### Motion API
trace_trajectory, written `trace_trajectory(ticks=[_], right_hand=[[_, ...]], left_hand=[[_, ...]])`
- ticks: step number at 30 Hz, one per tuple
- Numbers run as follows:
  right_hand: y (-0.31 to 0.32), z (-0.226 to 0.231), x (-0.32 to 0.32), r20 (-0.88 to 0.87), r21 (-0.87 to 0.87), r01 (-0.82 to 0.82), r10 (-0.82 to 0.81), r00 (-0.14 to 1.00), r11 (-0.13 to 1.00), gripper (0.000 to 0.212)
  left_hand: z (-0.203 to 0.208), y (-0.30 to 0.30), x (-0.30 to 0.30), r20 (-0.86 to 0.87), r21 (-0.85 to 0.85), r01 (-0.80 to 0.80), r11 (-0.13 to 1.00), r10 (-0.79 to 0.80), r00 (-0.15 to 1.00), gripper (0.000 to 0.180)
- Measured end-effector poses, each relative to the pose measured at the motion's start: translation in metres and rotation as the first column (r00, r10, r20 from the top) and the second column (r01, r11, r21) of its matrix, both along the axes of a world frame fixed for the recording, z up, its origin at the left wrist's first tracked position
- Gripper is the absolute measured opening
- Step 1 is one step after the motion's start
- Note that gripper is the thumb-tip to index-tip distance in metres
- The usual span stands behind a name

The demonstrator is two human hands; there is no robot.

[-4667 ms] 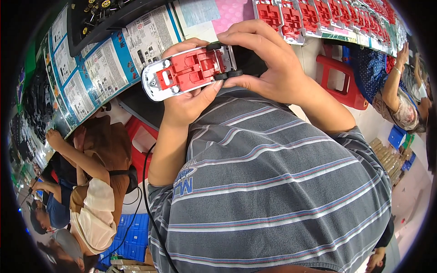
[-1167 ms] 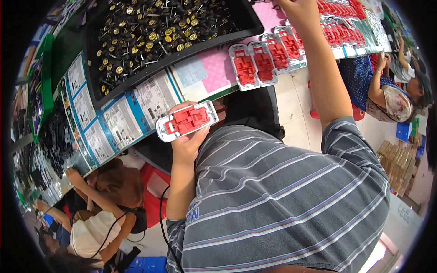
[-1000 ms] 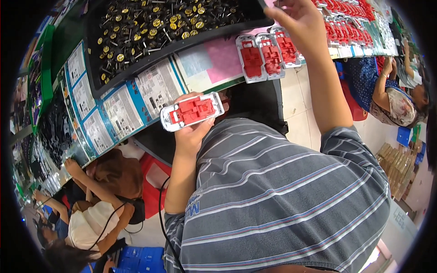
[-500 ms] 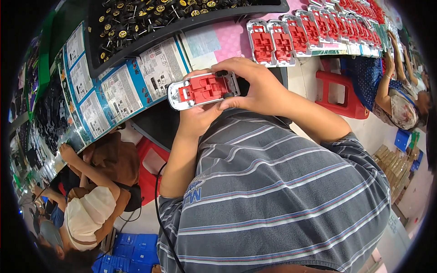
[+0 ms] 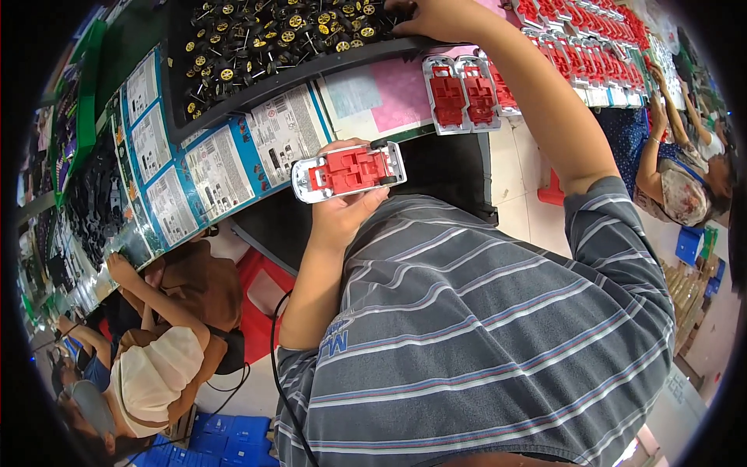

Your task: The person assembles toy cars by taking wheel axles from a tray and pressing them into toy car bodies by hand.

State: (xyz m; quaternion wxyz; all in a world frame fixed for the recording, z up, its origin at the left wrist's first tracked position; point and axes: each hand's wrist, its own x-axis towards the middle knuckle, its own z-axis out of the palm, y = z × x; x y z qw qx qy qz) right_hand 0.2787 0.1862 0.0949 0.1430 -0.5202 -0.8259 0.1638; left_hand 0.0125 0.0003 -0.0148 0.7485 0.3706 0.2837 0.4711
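My left hand (image 5: 342,215) holds a toy car (image 5: 348,171) upside down above my lap, thumb along its near side and fingers mostly hidden beneath. The car has a white body and a red underside. Black wheels show at its right end; none are visible at the left end. At the top edge, my right hand (image 5: 436,19) reaches into the far right corner of a black tray (image 5: 311,70), its thumb and a finger parted around dark wheels. Heaped in that tray are many wheel-and-axle sets (image 5: 292,35), black with yellow or pale hubs. The picture's edge cuts off part of this hand.
Rows of upturned red-and-white toy cars (image 5: 480,93) stand on the right of the bench. Printed card sheets (image 5: 222,156) cover its left edge. Co-workers sit at left (image 5: 156,366) and right (image 5: 669,171). A black cable (image 5: 276,373) hangs beside my left arm.
My right hand has let go of the car and moved up to the tray's right corner. The left hand alone keeps the car, shifted slightly right and down.
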Motion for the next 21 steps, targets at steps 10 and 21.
trace_trajectory(ticks=[10,21], right_hand=[[0.016,0.0,-0.001,0.255,-0.075,-0.104,0.12,0.959,0.992,0.033],[-0.064,0.02,0.009,-0.34,0.001,0.115,-0.108,0.934,0.993,0.009]], left_hand=[[-0.002,-0.002,0.001,-0.017,-0.041,-0.001,0.999,0.001,1.0,0.064],[-0.007,-0.006,-0.002,-0.023,-0.033,-0.007,0.999,0.006,1.0,0.063]])
